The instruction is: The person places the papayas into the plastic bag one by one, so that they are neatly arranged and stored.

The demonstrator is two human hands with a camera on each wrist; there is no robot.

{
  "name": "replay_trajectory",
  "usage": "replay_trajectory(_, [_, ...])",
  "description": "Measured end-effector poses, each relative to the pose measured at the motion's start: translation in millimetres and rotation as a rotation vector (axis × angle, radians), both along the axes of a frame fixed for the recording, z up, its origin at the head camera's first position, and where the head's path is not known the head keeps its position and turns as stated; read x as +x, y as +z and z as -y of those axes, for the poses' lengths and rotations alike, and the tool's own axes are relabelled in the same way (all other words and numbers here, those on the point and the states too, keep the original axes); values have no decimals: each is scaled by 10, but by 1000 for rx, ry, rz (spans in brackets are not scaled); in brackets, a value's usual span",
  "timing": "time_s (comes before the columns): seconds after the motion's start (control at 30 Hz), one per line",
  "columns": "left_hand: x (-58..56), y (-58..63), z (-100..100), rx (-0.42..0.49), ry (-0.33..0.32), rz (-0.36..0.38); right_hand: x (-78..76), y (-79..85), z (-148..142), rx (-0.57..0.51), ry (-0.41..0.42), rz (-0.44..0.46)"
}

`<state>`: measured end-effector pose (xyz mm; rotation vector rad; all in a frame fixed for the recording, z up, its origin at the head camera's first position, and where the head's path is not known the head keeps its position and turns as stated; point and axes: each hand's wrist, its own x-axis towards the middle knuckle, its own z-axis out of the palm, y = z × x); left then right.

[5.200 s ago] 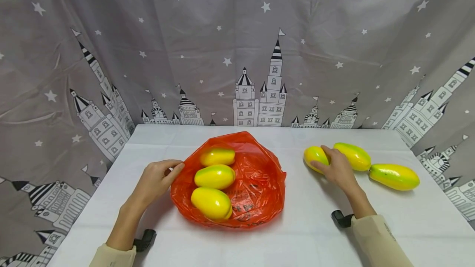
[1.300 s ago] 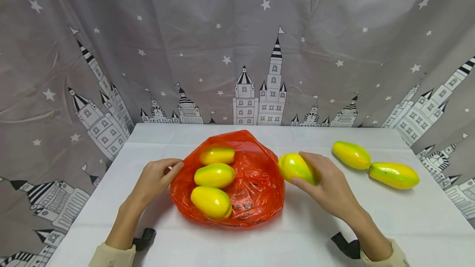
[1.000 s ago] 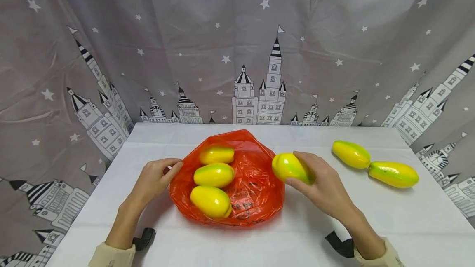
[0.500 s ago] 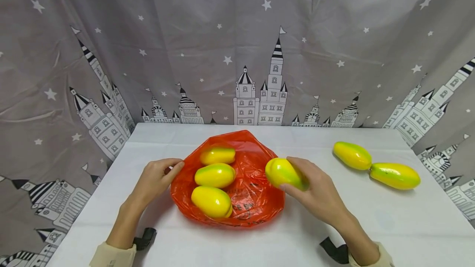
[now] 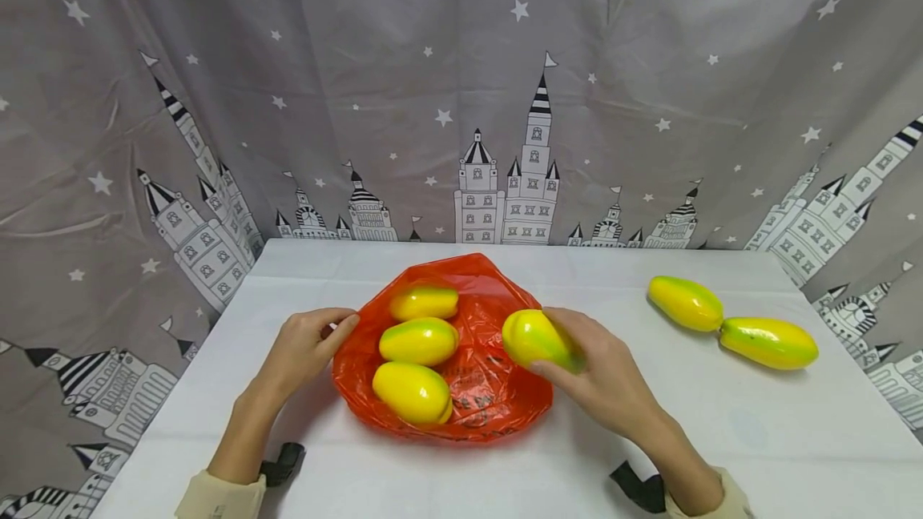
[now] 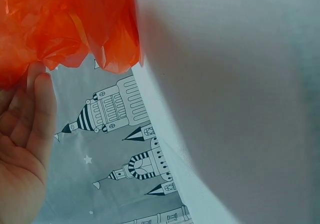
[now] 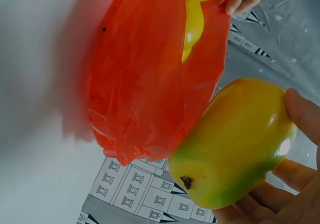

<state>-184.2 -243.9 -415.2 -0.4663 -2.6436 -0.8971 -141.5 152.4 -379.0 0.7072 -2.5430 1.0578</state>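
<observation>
A red plastic bag point(image 5: 483, 391) stands on the white cloth with its mouth wide open. Inside, along its left half, lie several yellow-green papayas point(image 5: 418, 342). My left hand point(image 5: 299, 351) pinches the bag's left rim between thumb and fingers; the left wrist view has its fingertips right at the red plastic point(image 6: 65, 29). My right hand point(image 5: 602, 371) grips another papaya point(image 5: 537, 335), thumb on one side and fingers on the other, and it overlaps the bag's right side. The right wrist view shows the dark stem end of that held papaya point(image 7: 232, 141) close by the bag's rim.
Two more papayas point(image 5: 685, 303) lie end to end at the right of the white-covered table point(image 5: 721, 455). A grey curtain point(image 5: 404, 38) with stars and castles hangs behind the table. Each wrist wears a black camera mount point(image 5: 283, 464).
My right hand picked up the papaya left of the other two on the right and carried it leftward, now over the bag's right side. My left hand stays at the bag's rim.
</observation>
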Motion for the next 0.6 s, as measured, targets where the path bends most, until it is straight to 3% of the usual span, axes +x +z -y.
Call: replay_trajectory(0.6, [3, -1, -3, 1, -1, -5, -40, -19, 190, -18, 32, 25])
